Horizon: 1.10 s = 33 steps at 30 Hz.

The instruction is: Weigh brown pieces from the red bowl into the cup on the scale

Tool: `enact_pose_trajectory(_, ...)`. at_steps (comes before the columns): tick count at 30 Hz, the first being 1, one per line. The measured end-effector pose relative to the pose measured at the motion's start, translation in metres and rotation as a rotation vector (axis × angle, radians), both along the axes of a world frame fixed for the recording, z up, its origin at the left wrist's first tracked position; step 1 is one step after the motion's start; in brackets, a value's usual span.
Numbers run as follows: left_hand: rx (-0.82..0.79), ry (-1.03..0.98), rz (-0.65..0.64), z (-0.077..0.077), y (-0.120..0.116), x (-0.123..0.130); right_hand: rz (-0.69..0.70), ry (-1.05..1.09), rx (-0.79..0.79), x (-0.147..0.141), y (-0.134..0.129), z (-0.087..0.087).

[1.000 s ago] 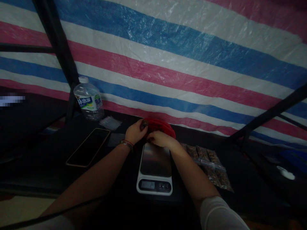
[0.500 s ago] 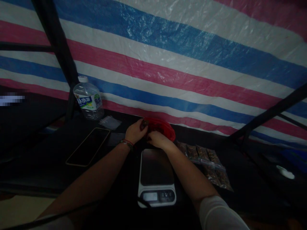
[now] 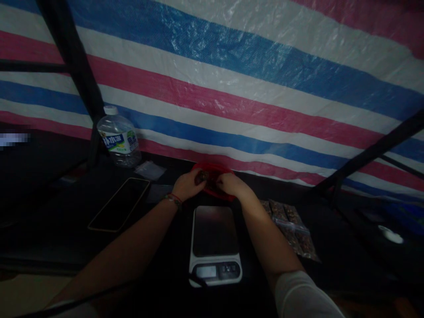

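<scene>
Plastic bottle (image 3: pixel 119 141) and phone (image 3: pixel 119 204), left of the hands. Left hand (image 3: pixel 188 184) — fingers curled on a dark clump (image 3: pixel 200 177) at the near-left rim of the red basin (image 3: pixel 219 194). Right hand (image 3: pixel 231 184), nearer the basin's right side — fingers bent inside, grip indiscernible. Scale (image 3: pixel 216 232) below; filled bags (image 3: pixel 293 225) rightmost.

The striped red, white and blue plastic sheet (image 3: pixel 212 101) is looking glossy and creased; the clear plastic bottle (image 3: pixel 119 143) is looking smooth.

One bottle (image 3: pixel 119 140), one phone (image 3: pixel 119 204), one scale (image 3: pixel 215 240), one red container (image 3: pixel 217 167), two hands (image 3: pixel 187 185).
</scene>
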<state>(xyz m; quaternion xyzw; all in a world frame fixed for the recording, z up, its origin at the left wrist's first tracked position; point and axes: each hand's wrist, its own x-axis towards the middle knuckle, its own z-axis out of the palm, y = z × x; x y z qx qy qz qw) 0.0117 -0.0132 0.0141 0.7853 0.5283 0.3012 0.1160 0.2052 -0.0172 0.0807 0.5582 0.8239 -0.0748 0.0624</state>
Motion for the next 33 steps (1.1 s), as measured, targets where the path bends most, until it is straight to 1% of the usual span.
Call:
enact_pose_trajectory(3,0.013,0.036,-0.041,0.006,-0.003,-0.003,0.05,-0.015,-0.11,-0.002,-0.006,0.0)
enact_pose_trajectory(5,0.041,0.046,-0.095,0.011,-0.006,-0.006,0.036,-0.039,-0.174,-0.004,-0.008,-0.005)
enact_pose_trajectory(6,0.058,0.039,-0.138,0.014,-0.007,-0.008,0.025,-0.048,-0.18,-0.006,-0.008,-0.008)
enact_pose_trajectory(8,0.064,0.014,-0.281,0.02,-0.01,-0.011,0.005,-0.049,-0.149,-0.01,-0.007,-0.017)
enact_pose_trajectory(11,-0.009,-0.012,-0.516,0.026,-0.015,-0.012,-0.024,-0.015,-0.089,-0.016,-0.002,-0.027)
enact_pose_trajectory(14,-0.08,-0.025,-0.637,0.029,-0.022,-0.008,-0.079,-0.006,-0.047,-0.017,0.004,-0.033)
enact_pose_trajectory(16,-0.115,-0.022,-0.707,0.03,-0.027,-0.004,-0.118,0.008,0.014,-0.015,0.007,-0.035)
enact_pose_trajectory(19,-0.169,0.017,-0.799,0.03,-0.033,0.003,-0.128,0.059,0.103,-0.01,0.011,-0.033)
enact_pose_trajectory(22,-0.214,0.065,-0.853,0.028,-0.035,0.007,-0.089,0.129,0.119,-0.004,0.005,-0.016)
enact_pose_trajectory(24,-0.225,0.049,-0.87,0.025,-0.033,0.006,-0.073,0.169,0.154,0.002,-0.009,0.0)
enact_pose_trajectory(25,-0.22,0.024,-0.868,0.023,-0.031,0.005,-0.059,0.192,0.192,0.005,-0.02,0.008)
enact_pose_trajectory(26,-0.204,-0.012,-0.853,0.021,-0.028,0.002,-0.059,0.215,0.245,0.007,-0.034,0.015)
enact_pose_trajectory(28,-0.157,-0.106,-0.785,0.015,-0.02,-0.004,-0.135,0.276,0.435,0.012,-0.069,0.02)
enact_pose_trajectory(29,-0.135,-0.156,-0.738,0.011,-0.016,-0.007,-0.165,0.31,0.516,0.013,-0.09,0.019)
enact_pose_trajectory(30,-0.119,-0.209,-0.687,0.006,-0.012,-0.01,-0.169,0.34,0.563,0.014,-0.111,0.015)
enact_pose_trajectory(31,-0.107,-0.27,-0.633,0.002,-0.008,-0.012,-0.153,0.366,0.586,0.014,-0.133,0.009)
enact_pose_trajectory(33,-0.102,-0.418,-0.514,-0.008,-0.001,-0.014,-0.071,0.395,0.55,0.011,-0.171,-0.007)
